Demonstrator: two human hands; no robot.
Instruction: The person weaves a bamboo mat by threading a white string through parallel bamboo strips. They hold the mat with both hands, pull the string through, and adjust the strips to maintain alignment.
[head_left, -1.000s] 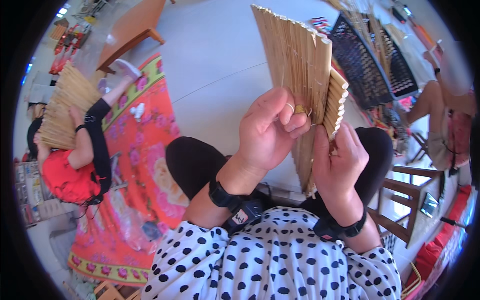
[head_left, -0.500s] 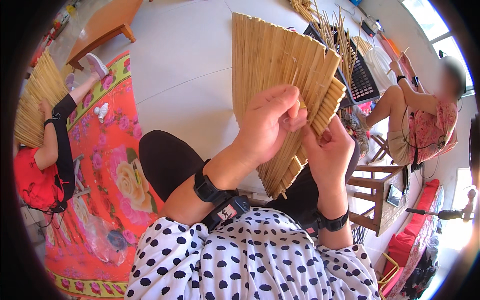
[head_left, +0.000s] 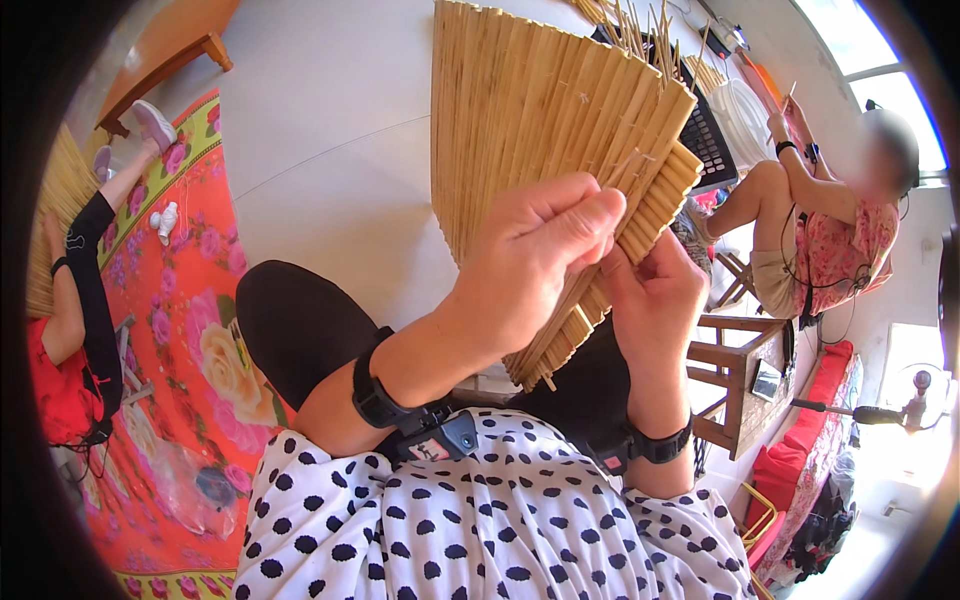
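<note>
A stiff mat of straw-coloured stalks (head_left: 520,125) laid side by side stands fanned out above my lap. Along its right edge shows a row of rounded stalk ends (head_left: 662,200). My right hand (head_left: 655,290) grips the mat's near right edge between thumb and fingers. In front of the mat, my left hand (head_left: 545,250) is closed in a pinch, its thumb over the curled fingers, right beside the right fingertips. Whatever thin thing it may hold is hidden.
Behind the mat stands a black plastic crate (head_left: 708,135) with loose stalks. On the right a person (head_left: 845,215) sits by a wooden stool (head_left: 745,400). Another person in red (head_left: 70,370) handles a stalk mat (head_left: 55,215) at the left, beside a red floral cloth (head_left: 190,330).
My left hand has turned and closed tighter, its thumb now facing up and hiding the fingers. The right hand keeps its grip. The whole view has shifted, so surroundings appear further left.
</note>
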